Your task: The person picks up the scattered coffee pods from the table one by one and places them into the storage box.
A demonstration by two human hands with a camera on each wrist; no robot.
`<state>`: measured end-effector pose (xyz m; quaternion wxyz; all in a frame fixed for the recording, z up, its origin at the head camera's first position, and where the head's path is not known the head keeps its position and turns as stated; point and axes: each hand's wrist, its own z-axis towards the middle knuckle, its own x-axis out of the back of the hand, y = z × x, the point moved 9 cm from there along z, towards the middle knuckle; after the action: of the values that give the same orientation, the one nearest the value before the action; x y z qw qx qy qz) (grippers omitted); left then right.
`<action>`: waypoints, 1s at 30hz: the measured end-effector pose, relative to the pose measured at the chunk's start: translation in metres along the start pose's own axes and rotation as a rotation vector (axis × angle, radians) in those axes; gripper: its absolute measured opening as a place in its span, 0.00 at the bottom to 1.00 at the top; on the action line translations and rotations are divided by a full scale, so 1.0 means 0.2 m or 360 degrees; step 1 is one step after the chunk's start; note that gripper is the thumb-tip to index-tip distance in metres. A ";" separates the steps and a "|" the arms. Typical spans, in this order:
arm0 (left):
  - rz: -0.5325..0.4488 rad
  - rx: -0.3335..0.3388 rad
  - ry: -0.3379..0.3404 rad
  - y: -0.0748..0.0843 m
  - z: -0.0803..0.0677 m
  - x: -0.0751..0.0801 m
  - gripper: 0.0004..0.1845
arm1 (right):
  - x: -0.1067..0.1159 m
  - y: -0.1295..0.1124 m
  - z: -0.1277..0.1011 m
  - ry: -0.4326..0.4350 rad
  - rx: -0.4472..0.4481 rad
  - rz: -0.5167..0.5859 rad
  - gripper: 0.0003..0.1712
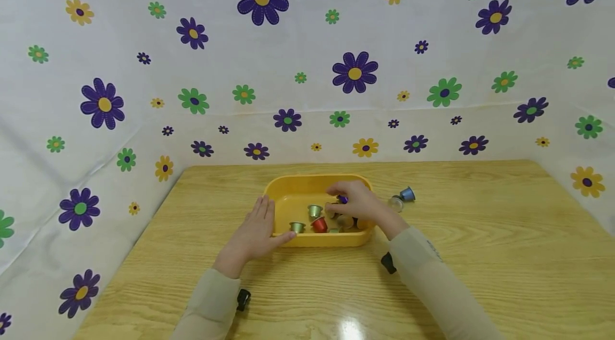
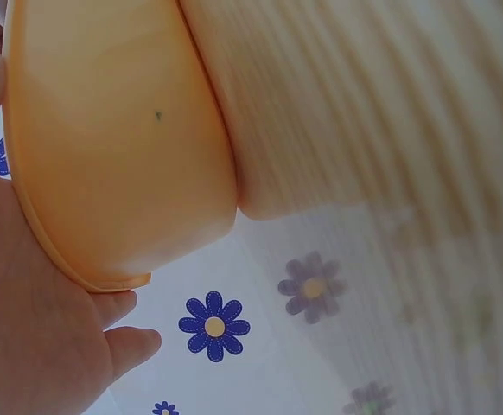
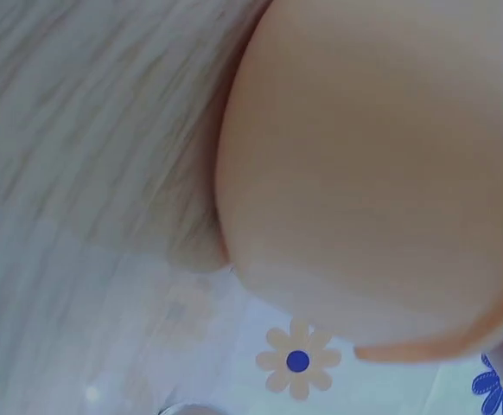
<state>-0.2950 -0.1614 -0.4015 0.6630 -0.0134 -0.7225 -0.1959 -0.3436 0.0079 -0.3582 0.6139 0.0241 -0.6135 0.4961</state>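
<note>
A yellow tray [image 1: 312, 240] holds several small coffee capsules: a red one [image 1: 319, 224], green ones [image 1: 314, 211], and a purple one [image 1: 343, 199]. My left hand [image 1: 254, 230] rests on the tray's left end, fingers straight along the side and thumb over the front rim. The left wrist view shows that hand [image 2: 48, 337] against the tray's rim [image 2: 40, 220]. My right hand [image 1: 357, 201] reaches over the right side into the tray, its thumb and fingers spread apart above the capsules. Part of the purple capsule and others lie hidden beneath it.
A blue capsule [image 1: 407, 194] and a pale capsule [image 1: 396, 203] lie on the wooden table [image 1: 480, 238], right of the tray. Behind the table hangs a white flower-patterned cloth [image 1: 307, 46]. Black wrist-strap pieces [image 1: 243, 299] show below both sleeves.
</note>
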 end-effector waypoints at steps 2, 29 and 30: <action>0.0006 -0.0006 0.0003 0.00 0.00 0.00 0.52 | 0.01 0.02 -0.02 0.0012 -0.0032 0.0012 0.22; 0.0043 -0.0021 0.0015 0.00 0.01 0.00 0.54 | 0.20 0.24 -0.23 0.0124 -0.0231 0.0143 0.23; 0.0044 -0.0023 0.0015 0.01 0.01 0.00 0.54 | 0.21 0.24 -0.23 0.0129 -0.0228 0.0137 0.23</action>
<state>-0.2961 -0.1598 -0.4016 0.6688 -0.0272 -0.7177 -0.1921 -0.3514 0.0868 -0.3651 0.6165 -0.0663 -0.6226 0.4774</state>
